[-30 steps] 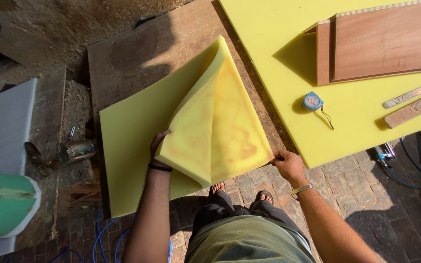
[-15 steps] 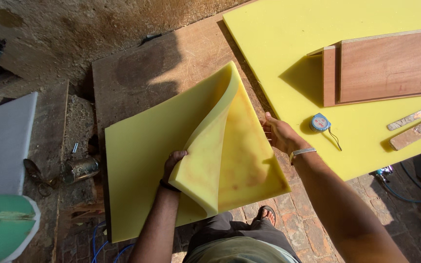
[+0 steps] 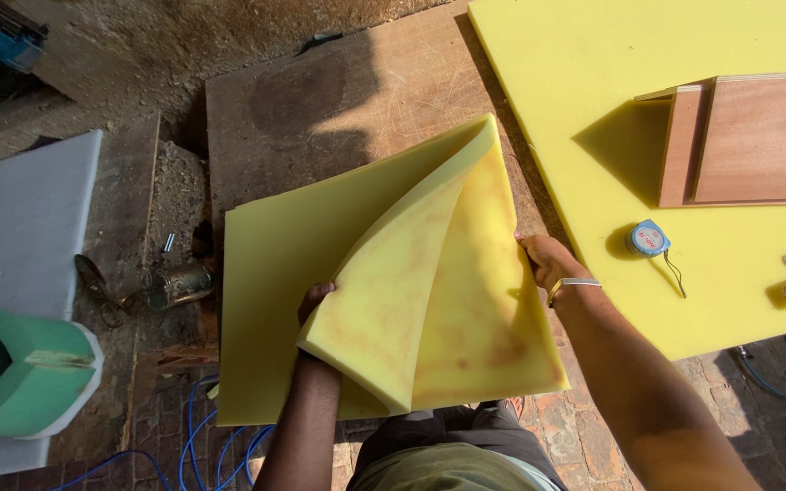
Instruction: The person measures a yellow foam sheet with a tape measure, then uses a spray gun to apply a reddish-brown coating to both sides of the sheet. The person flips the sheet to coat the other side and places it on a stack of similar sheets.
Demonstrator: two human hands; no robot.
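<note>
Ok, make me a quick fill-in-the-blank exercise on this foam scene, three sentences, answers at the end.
1. Both hands grip a folded sheet of ____ foam.
2. The blue tape measure lies on the large foam slab, beside the person's ____ hand.
3. The left hand holds the foam's ____ edge.

Missing words: yellow; right; folded

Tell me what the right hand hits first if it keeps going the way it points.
The right hand points up-left, already touching the folded yellow foam sheet; that foam comes first, probably, with the wooden board beyond.

Yellow foam sheet (image 3: 320,245) with orange-brown blotches; blue tape measure (image 3: 648,238); green block (image 3: 20,373).
</note>
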